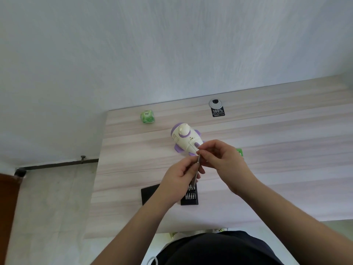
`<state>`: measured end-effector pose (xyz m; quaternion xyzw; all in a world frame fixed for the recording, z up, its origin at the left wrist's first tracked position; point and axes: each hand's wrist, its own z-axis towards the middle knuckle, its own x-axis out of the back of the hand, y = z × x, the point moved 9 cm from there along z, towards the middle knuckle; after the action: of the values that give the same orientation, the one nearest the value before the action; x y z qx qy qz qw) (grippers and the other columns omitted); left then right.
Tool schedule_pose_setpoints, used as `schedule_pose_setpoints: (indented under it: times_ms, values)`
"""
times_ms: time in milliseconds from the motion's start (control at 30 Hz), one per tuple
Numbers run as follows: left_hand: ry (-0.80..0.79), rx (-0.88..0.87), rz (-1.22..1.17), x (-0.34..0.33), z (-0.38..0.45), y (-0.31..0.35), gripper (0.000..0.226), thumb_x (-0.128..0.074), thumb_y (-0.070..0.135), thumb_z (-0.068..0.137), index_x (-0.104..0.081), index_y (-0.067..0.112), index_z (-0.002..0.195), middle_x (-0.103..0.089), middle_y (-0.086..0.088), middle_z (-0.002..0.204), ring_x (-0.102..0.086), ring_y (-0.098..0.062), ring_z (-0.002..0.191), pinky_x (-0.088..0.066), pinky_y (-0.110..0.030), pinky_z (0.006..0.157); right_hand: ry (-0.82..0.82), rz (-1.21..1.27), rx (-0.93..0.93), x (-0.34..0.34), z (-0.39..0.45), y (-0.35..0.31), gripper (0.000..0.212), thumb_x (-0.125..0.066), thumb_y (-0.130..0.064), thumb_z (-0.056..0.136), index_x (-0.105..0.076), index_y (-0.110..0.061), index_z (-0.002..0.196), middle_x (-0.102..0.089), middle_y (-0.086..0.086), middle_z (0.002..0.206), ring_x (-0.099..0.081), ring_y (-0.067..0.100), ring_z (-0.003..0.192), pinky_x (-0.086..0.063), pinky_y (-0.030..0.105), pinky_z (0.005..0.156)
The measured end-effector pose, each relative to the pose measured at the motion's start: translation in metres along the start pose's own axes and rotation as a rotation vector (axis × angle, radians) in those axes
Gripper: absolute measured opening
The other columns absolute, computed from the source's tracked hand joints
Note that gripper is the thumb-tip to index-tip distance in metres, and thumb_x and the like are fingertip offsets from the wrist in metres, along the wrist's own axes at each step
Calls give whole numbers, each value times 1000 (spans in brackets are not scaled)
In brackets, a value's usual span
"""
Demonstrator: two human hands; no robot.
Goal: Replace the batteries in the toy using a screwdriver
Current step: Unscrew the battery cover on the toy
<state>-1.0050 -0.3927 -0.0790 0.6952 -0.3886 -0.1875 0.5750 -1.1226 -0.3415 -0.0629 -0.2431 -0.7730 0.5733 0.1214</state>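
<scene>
Grip: left hand (pixel 178 176) held screwdriver (pixel 196 169) upright, right hand (pixel 222 159) pinched its tip; toy (pixel 186 138) lay just beyond, nearer the right.

Both forearms bare, no sleeves in view. Left hand (pixel 178 185) and right hand (pixel 226 163): no rings or watch seen. Dark garment (pixel 219 249) over torso.

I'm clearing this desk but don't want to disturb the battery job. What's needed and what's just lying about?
Needed: toy, screwdriver held by left hand and right hand, bit case, green pack (perhaps batteries).
Lying about: green cube, black sticker, cable hole cover.
</scene>
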Motion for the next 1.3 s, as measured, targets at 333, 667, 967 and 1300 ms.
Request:
schedule_pose_setpoints:
  times_ms: [333,667,967,1300]
  values:
    - [-5,-71,68,-2,13,35,21,-50,13,100,-65,22,112,-70,6,85,-63,-8,74,-51,-19,69,-48,-174,104,17,6,-29,14,-62,-13,92,-72,-22,96,-74,2,87,-69,21,88,-55,44,91]
    - [264,-68,-12,36,20,68,9,-64,7,91,-60,11,98,-77,0,83,-70,-7,80,-47,-13,72,-35,-40,4,5,5,-19,17,-47,-21,100,-60,-19,111,-74,3,98,-70,14,90,-56,36,87]
    - [332,-20,-14,57,26,78,6,-68,23,89,-68,21,95,-72,1,98,-66,-11,93,-51,-25,81,-37,9,57,-17,-3,-36,14,-56,-6,95,-61,-13,105,-72,8,75,-67,17,67,-56,25,67]
    - [172,-3,-319,79,33,51,11,-66,9,90,-68,12,100,-73,2,87,-68,-5,79,-50,-12,67,167,-70,161,-39,-5,-55,11,-64,-9,90,-66,-18,96,-73,1,79,-64,13,68,-52,19,61]
